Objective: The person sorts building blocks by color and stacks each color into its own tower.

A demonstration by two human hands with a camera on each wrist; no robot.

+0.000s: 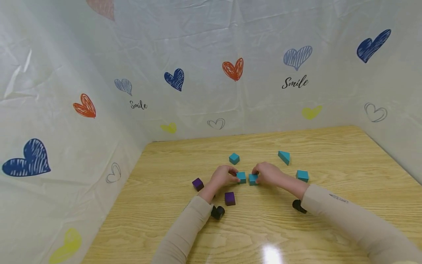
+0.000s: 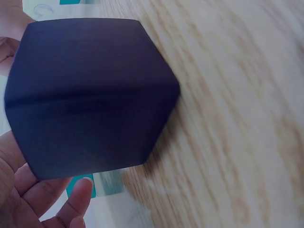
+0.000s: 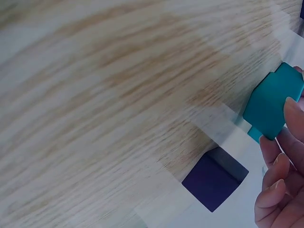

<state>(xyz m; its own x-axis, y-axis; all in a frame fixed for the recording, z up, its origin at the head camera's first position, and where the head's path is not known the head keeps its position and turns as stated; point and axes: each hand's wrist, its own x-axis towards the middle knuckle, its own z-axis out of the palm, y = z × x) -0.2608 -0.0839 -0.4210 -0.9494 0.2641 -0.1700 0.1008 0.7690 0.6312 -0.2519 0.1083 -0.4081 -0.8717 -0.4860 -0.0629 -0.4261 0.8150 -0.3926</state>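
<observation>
Near the middle of the table, my left hand pinches a teal block from its left side. A small gap to the right, my right hand holds another teal block between thumb and fingers. The right wrist view shows that block close up, with the fingers at its side. In the left wrist view a dark purple cube fills much of the picture, and part of a teal block shows behind the fingertips.
Behind the hands are a teal cube and a teal triangular block. One more teal block lies by the right forearm. Purple cubes sit near the left wrist. Black pieces lie partly behind the sleeves. White sheets surround the wooden table.
</observation>
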